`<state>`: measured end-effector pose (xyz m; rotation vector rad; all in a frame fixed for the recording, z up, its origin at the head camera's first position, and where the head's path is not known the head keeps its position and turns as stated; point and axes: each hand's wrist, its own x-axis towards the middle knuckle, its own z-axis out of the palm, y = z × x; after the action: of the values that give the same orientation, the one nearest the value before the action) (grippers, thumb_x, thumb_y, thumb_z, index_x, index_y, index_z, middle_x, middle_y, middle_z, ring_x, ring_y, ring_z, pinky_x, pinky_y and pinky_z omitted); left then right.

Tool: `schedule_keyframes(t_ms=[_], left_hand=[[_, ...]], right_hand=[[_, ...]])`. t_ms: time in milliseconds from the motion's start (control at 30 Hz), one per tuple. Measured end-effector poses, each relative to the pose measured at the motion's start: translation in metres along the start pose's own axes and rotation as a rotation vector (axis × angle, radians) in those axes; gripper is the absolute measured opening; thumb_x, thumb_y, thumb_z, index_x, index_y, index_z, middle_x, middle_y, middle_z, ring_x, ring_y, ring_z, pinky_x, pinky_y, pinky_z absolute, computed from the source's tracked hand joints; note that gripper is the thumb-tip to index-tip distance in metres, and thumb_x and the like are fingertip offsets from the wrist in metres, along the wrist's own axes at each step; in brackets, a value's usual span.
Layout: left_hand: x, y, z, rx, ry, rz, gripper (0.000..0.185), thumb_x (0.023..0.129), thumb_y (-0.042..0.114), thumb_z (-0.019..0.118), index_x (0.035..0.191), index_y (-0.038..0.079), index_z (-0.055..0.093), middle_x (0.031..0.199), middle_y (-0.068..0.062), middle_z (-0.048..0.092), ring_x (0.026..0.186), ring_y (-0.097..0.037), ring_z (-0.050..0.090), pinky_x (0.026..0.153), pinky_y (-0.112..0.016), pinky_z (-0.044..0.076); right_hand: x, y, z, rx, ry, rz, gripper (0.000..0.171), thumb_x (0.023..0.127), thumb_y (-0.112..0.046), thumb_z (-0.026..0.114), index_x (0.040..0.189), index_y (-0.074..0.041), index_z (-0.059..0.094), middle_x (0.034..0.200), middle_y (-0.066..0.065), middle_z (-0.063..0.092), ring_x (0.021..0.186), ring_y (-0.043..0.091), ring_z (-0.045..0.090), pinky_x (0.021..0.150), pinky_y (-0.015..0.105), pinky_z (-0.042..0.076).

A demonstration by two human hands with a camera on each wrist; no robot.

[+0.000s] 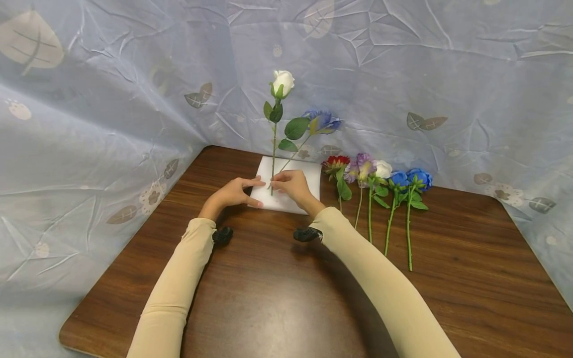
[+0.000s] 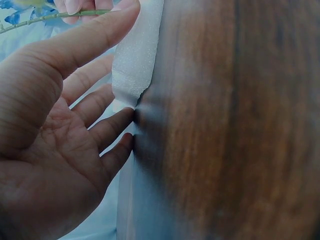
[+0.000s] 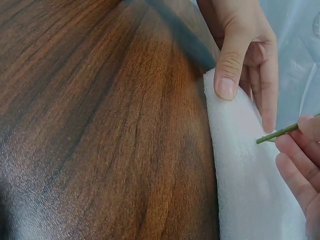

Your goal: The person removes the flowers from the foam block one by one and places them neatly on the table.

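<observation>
A white foam block (image 1: 286, 203) lies on the table. My right hand (image 1: 293, 186) pinches the green stem of a white artificial rose (image 1: 283, 83) low down, between thumb and fingers. The rose stands upright over the block; in the right wrist view the stem's cut end (image 3: 259, 141) shows just below the fingertips, and I cannot tell whether it touches the foam. My left hand (image 1: 233, 193) rests on the block's left edge, thumb and fingers spread. Behind the right hand a blue flower (image 1: 323, 122) leans to the right; its stem base is partly hidden by that hand.
To the right of the block, a red flower (image 1: 335, 164), a purple flower (image 1: 361, 168), a white rose (image 1: 383, 169) and two blue roses (image 1: 420, 179) lie in a row on the wooden table (image 1: 268, 288). A patterned cloth (image 1: 380, 84) hangs behind the table and at its sides.
</observation>
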<state>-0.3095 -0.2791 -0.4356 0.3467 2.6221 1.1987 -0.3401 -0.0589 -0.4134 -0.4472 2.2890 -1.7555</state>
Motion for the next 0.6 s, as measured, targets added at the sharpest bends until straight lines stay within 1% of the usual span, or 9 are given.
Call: schedule_keyframes(t_ms=[367, 600], left_hand=[[0.0005, 0.0024, 0.0001, 0.006, -0.009, -0.007, 0.076, 0.082, 0.028, 0.087, 0.149, 0.013, 0.055, 0.166, -0.007, 0.029, 0.155, -0.036, 0.024, 0.126, -0.053, 0.025], [0.0007, 0.0022, 0.0003, 0.002, -0.005, -0.007, 0.075, 0.083, 0.027, 0.087, 0.149, 0.013, 0.055, 0.166, -0.007, 0.03, 0.156, -0.035, 0.024, 0.126, -0.052, 0.024]], right_hand=[[-0.0002, 0.0004, -0.0003, -0.006, -0.007, -0.024, 0.017, 0.093, -0.002, 0.072, 0.105, 0.011, 0.074, 0.109, 0.027, 0.074, 0.1, 0.036, 0.075, 0.087, 0.042, 0.063], [0.0014, -0.0028, -0.0012, -0.021, -0.004, -0.048, 0.017, 0.094, -0.004, 0.072, 0.104, 0.009, 0.075, 0.108, 0.025, 0.074, 0.094, 0.028, 0.075, 0.083, 0.035, 0.063]])
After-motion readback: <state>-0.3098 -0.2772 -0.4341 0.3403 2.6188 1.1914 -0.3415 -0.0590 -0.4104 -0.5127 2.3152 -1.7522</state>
